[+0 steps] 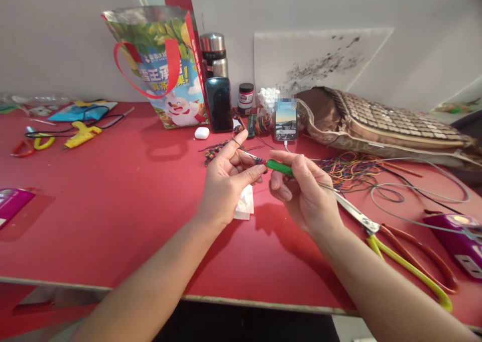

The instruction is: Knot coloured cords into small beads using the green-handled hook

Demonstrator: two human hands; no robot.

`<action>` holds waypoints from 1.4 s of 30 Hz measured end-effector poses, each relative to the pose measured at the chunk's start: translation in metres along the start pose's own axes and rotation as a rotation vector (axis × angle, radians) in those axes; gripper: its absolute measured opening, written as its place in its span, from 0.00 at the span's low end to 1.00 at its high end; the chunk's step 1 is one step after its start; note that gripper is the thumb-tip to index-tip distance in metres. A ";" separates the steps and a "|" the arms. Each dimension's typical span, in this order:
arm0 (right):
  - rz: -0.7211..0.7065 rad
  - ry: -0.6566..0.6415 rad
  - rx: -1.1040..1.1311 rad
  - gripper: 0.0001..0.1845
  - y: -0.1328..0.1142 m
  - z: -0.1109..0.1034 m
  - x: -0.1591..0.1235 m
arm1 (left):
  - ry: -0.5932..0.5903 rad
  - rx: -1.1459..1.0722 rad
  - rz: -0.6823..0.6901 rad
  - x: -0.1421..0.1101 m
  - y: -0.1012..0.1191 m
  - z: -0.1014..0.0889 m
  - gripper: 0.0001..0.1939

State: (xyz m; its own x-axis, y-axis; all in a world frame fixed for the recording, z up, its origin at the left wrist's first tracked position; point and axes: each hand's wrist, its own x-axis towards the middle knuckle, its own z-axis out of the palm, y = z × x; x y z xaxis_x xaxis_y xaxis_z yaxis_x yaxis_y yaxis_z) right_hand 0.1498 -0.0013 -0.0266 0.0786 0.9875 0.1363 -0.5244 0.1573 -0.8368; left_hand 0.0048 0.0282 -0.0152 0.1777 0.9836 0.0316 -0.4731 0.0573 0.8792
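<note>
My right hand [307, 189] is closed around the green handle of a crochet hook [279, 168], its metal shaft pointing left. Between the thumb and fingers of my left hand [229, 176] sits a small piece of dark multicoloured crochet work [259, 160], which the hook's shaft meets. A strand of yarn runs up over my raised left index finger. The hook's tip is too small to make out. A white tissue [245, 202] lies on the table beneath my left hand. Behind the hands is a loose bunch of multicoloured yarn [214, 152].
Large scissors [376, 226] with red and yellow handles lie beside my right forearm. Tangled yarn [348, 170] and a sequined bag [391, 118] are at right. Two phones [219, 103] [286, 121] stand upright behind. A shopping bag [161, 71] and yellow glue gun [82, 134] are left.
</note>
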 end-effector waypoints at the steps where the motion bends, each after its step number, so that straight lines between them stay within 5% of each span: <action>1: -0.003 0.002 -0.002 0.15 0.000 0.000 0.000 | -0.001 0.005 0.001 0.000 0.000 0.000 0.37; 30: 0.046 -0.087 0.045 0.11 -0.003 -0.004 0.001 | -0.008 -0.012 0.010 -0.001 0.004 -0.001 0.34; 42: 0.050 -0.086 0.044 0.11 -0.002 -0.007 0.002 | -0.016 -0.021 0.017 0.001 0.002 -0.002 0.40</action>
State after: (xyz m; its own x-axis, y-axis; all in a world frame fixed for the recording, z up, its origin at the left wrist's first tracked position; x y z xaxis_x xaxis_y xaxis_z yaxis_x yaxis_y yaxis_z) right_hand 0.1567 0.0006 -0.0286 -0.0202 0.9897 0.1419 -0.5626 0.1060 -0.8199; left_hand 0.0020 0.0300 -0.0144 0.1831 0.9816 0.0537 -0.4937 0.0446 0.8685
